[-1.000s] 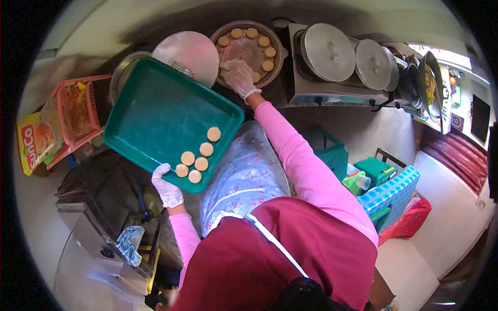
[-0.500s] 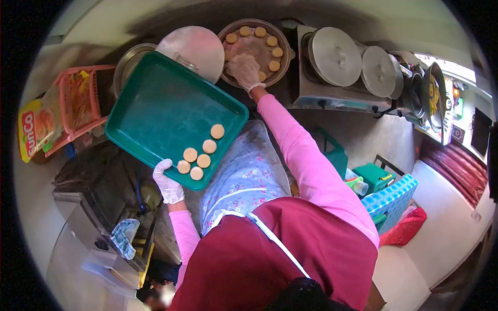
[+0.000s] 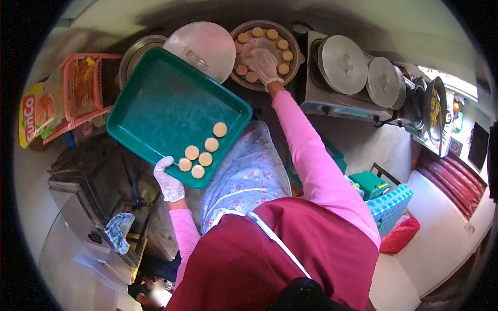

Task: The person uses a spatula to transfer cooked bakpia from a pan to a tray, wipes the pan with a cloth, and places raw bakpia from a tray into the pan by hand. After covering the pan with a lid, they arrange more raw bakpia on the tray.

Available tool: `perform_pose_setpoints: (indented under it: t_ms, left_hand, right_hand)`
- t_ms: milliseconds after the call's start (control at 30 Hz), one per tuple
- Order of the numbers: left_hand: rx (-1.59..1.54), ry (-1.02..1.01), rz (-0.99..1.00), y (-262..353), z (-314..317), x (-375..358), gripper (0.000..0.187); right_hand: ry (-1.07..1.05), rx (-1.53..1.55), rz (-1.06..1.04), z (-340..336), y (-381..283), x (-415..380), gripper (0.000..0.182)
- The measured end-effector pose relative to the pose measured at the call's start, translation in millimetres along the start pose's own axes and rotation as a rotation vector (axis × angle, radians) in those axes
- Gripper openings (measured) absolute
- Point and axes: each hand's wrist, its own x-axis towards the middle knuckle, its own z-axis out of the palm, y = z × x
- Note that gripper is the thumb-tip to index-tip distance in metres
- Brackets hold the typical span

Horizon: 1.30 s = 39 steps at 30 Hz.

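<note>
My left hand, in a thin clear glove, grips the near left corner of a green tray, thumb over the rim. Several round, flat, pale dough pieces lie on the tray near that hand. My right hand, also gloved, is over the middle of a round pan, with its fingers loosely stretched out and nothing visible in them. Around the pan's inner edge sits a ring of round dough pieces. The glove and wrist hide part of the ring.
A metal lid lies behind the tray, left of the pan. To the right, a stove holds pots with lids. A pink plastic rack stands at left, and a teal storage box sits low at right.
My right hand has shifted right within the pan, uncovering dough pieces at its near left edge. The left hand still grips the tray, and the whole view has turned slightly.
</note>
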Motion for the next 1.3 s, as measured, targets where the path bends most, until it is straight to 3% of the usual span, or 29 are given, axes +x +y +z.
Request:
perform_pose_setpoints:
  t_ms: [67, 133, 233, 367, 467, 567, 667, 700, 800, 833, 933, 1033, 1133, 1300]
  left_hand:
    - [-0.013, -0.007, -0.007, -0.1, 2.4, -0.4, 0.007]
    - [-0.040, -0.032, -0.027, 4.3, 9.1, -1.4, 0.008]
    - [-0.004, -0.059, -0.033, -1.1, -2.3, 9.5, 0.042]
    - [0.018, -0.074, -0.037, -4.1, -8.9, 18.7, 0.041]
    - [-0.003, -0.096, -0.045, -4.2, -10.8, 20.7, 0.042]
    - [-0.010, -0.077, -0.040, 1.4, 3.4, 16.6, 0.033]
    - [-0.045, -0.061, -0.037, 6.1, 20.2, 13.9, 0.020]
    - [-0.046, -0.073, -0.035, 7.3, 22.4, 13.7, 0.021]
    - [-0.049, -0.104, -0.042, 12.9, 30.2, 10.5, 0.024]
    - [-0.049, -0.110, -0.046, 13.6, 32.2, 9.5, 0.024]
    - [-0.036, -0.147, -0.052, 8.7, 22.0, 19.7, 0.040]
    - [-0.038, -0.153, -0.073, 5.9, 15.6, 25.8, 0.039]
    - [-0.022, -0.158, -0.069, 6.7, 16.6, 23.7, 0.041]
    - [-0.024, -0.146, -0.072, 5.1, 17.4, 27.1, 0.042]
  right_hand:
    - [-0.241, -0.156, 0.028, -40.6, -29.7, -22.1, 0.029]
    - [-0.193, -0.162, 0.001, -41.4, -36.9, -30.5, 0.027]
    - [-0.055, -0.164, -0.022, -25.2, -35.4, -31.1, 0.026]
    - [0.158, -0.067, -0.033, -11.4, -31.5, -24.9, 0.027]
    - [-0.034, -0.127, -0.039, -3.0, -21.1, -24.6, 0.028]
    - [0.146, -0.143, -0.240, -0.7, -5.6, -26.2, 0.024]
    - [0.326, 0.206, 0.040, -30.8, -11.2, -20.3, 0.023]
    - [0.283, 0.307, 0.199, -37.9, -9.7, -28.5, 0.022]
    - [-0.063, -0.143, -0.083, -46.6, -1.2, -45.1, 0.021]
    - [0.104, -0.108, -0.297, -48.3, 0.0, -55.1, 0.018]
    - [-0.132, -0.220, -0.132, -56.4, -19.5, -57.9, 0.016]
    - [-0.077, -0.168, -0.160, -54.1, -13.8, -65.1, 0.017]
    - [-0.131, -0.225, -0.020, -54.7, -22.3, -61.2, 0.026]
    - [0.090, -0.142, -0.115, -33.4, -24.1, -41.0, 0.019]
